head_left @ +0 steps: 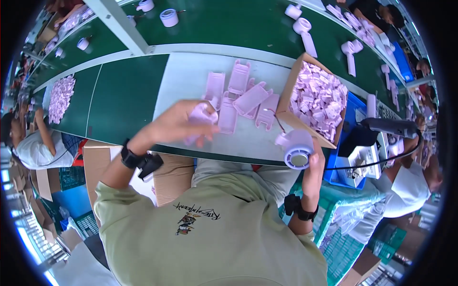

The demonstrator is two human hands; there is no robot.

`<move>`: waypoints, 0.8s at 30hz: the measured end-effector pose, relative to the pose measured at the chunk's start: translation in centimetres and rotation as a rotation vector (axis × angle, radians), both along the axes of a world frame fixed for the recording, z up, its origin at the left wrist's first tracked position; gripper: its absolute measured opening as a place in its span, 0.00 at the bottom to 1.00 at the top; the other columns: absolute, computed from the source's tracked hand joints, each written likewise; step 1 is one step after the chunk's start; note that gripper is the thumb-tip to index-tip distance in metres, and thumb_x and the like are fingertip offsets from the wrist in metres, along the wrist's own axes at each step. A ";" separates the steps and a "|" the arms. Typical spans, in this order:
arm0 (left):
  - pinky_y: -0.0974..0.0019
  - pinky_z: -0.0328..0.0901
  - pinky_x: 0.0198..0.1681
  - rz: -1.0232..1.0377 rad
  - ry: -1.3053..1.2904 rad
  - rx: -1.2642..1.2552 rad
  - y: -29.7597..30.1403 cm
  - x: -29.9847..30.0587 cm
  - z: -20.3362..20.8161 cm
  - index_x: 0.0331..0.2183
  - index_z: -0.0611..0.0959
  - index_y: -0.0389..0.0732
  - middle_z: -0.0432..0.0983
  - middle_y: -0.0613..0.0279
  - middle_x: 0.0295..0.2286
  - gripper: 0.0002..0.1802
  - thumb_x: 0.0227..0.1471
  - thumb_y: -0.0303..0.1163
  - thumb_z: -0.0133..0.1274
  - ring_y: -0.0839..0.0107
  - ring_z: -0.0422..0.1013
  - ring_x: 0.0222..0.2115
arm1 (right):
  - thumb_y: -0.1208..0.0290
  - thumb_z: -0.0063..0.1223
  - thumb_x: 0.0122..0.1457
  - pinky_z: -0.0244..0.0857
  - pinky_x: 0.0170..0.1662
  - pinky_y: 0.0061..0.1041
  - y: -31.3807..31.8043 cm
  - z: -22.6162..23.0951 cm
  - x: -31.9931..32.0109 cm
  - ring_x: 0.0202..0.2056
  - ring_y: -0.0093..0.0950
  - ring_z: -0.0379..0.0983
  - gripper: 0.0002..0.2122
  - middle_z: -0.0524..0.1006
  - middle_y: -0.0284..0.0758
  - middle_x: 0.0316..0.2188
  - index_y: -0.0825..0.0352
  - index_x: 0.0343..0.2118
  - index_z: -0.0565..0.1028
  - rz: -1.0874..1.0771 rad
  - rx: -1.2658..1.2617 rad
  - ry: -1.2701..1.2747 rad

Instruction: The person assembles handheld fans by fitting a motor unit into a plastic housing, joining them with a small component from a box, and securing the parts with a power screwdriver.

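My left hand [176, 120] is closed around a lilac plastic handle shell [199, 114] above the grey work mat [181, 71]; its fingertips are a little blurred. In my right hand [313, 157], at the mat's right front edge, is a lilac round hair-dryer-like head [296, 151]. A disc shows in its ring-shaped end, and a thin wire rises from its short neck. Several lilac half shells [228, 114] lie loosely on the mat between the two hands, some overlapping.
A cardboard box [285, 107] full of small lilac parts stands right of the mat, beside a blue bin [353, 102]. Beyond a raised rail, a green conveyor [214, 24] carries lilac assemblies [305, 35]. A metal post [119, 26] rises at the left. Other people sit at both sides.
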State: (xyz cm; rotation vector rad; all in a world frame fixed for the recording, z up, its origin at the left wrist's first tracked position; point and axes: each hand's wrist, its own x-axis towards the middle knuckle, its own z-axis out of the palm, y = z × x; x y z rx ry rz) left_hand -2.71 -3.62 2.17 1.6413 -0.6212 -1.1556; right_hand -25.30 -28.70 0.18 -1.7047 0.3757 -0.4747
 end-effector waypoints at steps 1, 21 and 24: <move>0.74 0.67 0.20 -0.046 0.115 -0.050 -0.6 -2.0 -0.3 0.35 0.78 0.37 0.79 0.59 0.25 0.08 0.53 0.29 0.58 0.72 0.76 0.20 | 0.49 0.47 0.60 0.62 0.42 0.23 0.2 0.1 0.8 0.38 0.25 0.70 0.29 0.75 0.38 0.36 0.77 0.47 0.69 -0.012 -0.002 0.010; 0.75 0.64 0.21 -0.313 0.266 -0.331 -2.9 -8.1 -2.5 0.39 0.79 0.38 0.79 0.66 0.27 0.15 0.61 0.40 0.49 0.80 0.71 0.19 | 0.54 0.52 0.59 0.62 0.39 0.24 -2.3 5.0 7.5 0.32 0.25 0.69 0.21 0.75 0.35 0.29 0.73 0.38 0.74 0.854 -0.346 0.403; 0.75 0.64 0.21 -0.168 0.338 -0.363 -1.9 -8.5 -2.1 0.40 0.79 0.37 0.79 0.65 0.28 0.15 0.62 0.39 0.48 0.81 0.70 0.20 | 0.64 0.52 0.60 0.64 0.43 0.24 -2.5 5.2 8.6 0.36 0.26 0.72 0.15 0.77 0.37 0.33 0.73 0.40 0.74 0.704 -0.396 0.331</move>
